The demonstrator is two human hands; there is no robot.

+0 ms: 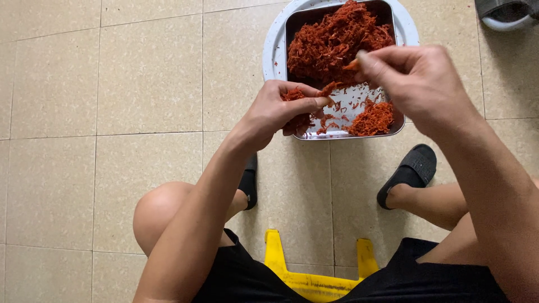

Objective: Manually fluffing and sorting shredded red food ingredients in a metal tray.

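Note:
A rectangular metal tray [395,22] on the floor holds a big heap of dark red dried shreds [331,42] at its far end and a smaller orange-red pile [373,119] at its near right corner. My left hand [278,109] hovers over the tray's near left corner, cupped around a clump of the red shreds [293,95]. My right hand [418,84] is above the tray's right side, pinching a small orange piece [351,65] between thumb and fingertips.
The tray rests on a round white tray [272,50] on a beige tiled floor [112,112]. My feet in black slippers [410,171] flank the tray. A yellow plastic stool [314,275] is under me. A dark object [505,12] sits at top right.

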